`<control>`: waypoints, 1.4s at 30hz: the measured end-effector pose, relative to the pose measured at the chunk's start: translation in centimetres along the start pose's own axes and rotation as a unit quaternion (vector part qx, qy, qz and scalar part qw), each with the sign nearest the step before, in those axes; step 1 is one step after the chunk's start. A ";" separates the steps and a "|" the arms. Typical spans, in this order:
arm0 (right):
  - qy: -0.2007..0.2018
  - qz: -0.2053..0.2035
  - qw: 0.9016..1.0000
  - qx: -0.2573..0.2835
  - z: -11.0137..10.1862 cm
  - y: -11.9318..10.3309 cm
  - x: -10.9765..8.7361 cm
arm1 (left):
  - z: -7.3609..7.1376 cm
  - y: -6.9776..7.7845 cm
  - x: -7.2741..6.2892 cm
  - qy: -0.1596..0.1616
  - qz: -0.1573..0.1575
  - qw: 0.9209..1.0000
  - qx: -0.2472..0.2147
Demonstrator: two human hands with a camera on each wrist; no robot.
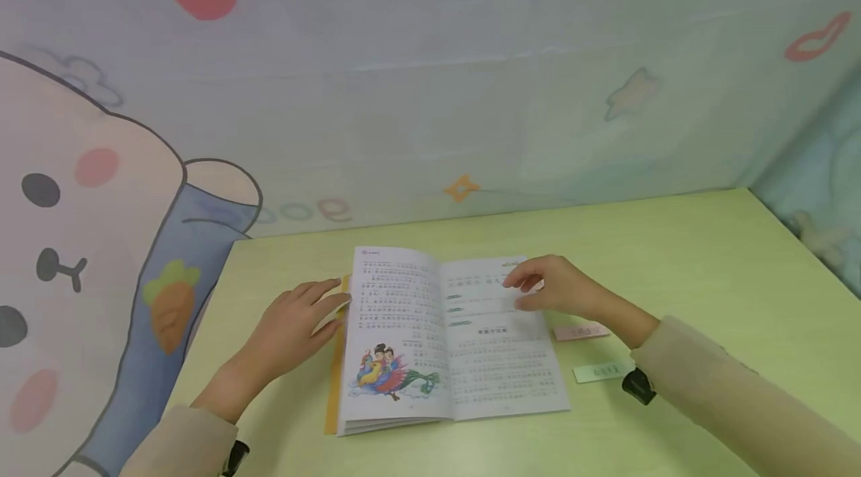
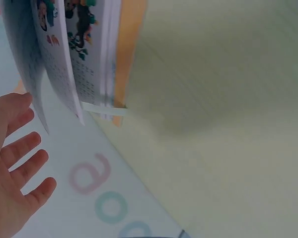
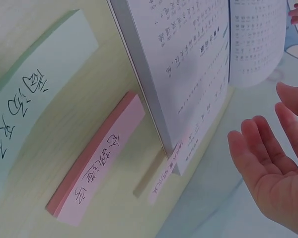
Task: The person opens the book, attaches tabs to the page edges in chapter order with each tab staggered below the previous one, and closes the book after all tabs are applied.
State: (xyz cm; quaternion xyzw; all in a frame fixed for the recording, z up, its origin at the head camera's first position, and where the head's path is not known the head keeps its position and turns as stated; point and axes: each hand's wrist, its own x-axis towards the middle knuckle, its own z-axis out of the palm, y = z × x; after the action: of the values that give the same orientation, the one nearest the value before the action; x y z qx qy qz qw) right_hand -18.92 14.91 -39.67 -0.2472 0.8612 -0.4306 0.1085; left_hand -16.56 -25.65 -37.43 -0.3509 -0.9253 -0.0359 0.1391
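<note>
An illustrated book (image 1: 498, 365) lies spread on the table, with printed text on both pages and a colourful drawing low on the left page. My left hand (image 1: 289, 324) is at the book's left edge, fingers extended. In the left wrist view the thumb (image 2: 20, 101) is by a lifted page (image 2: 25, 54); contact is unclear. Over the upper right page hovers my right hand (image 1: 554, 286), fingers loosely bent and holding nothing. A handwritten pink strip (image 3: 170, 171) sticks out from the right-hand pages, and a pale strip (image 2: 104, 109) from the left part.
Right of the book lie a pink sticky-note pad (image 1: 581, 331) and a green sticky-note pad (image 1: 599, 372), both bearing handwriting. The light green table (image 1: 726, 260) meets a cloth backdrop (image 1: 403, 111) printed with cartoons. Something orange (image 1: 332, 395) shows under the book's left side.
</note>
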 end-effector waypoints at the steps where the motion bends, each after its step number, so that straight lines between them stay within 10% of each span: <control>1: -0.001 0.000 1.000 -0.003 0.1 -0.1 0.1 | 0.0 -0.2 -0.3 0.002 -0.001 1.000 0.003; 9: -0.001 0.001 1.000 0.005 1.3 -1.3 1.1 | 0.7 -1.0 -1.7 0.030 0.000 1.000 0.007; 14: 0.004 -0.006 1.000 0.023 2.6 -1.9 1.7 | 0.5 -0.7 -1.8 -0.048 -0.083 0.992 -0.085; 17: 0.010 -0.007 0.999 0.037 3.3 -1.9 2.0 | 0.2 -0.8 -1.8 -0.113 -0.184 0.955 -0.205; 24: 0.028 0.054 0.995 0.083 5.1 -2.1 2.6 | 0.1 -2.0 -2.2 -0.189 -0.367 0.785 -0.461; 27: 0.029 0.075 0.991 0.103 5.6 -2.1 2.8 | 0.5 -1.7 -2.3 -0.216 -0.395 0.743 -0.496; 34: 0.017 0.100 0.977 0.190 7.2 -2.1 3.5 | 1.5 -0.8 -2.4 -0.229 -0.420 0.693 -0.539; 42: 0.026 0.120 0.975 0.183 8.1 -2.6 3.9 | 1.8 0.3 -1.7 -0.210 -0.435 0.674 -0.559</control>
State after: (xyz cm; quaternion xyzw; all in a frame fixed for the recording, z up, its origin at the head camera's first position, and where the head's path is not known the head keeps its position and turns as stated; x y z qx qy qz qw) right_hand -18.17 5.98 -42.42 -0.1066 0.7935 -0.5714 0.1803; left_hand -15.56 -26.28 -39.66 0.0807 -0.7850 -0.5284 -0.3130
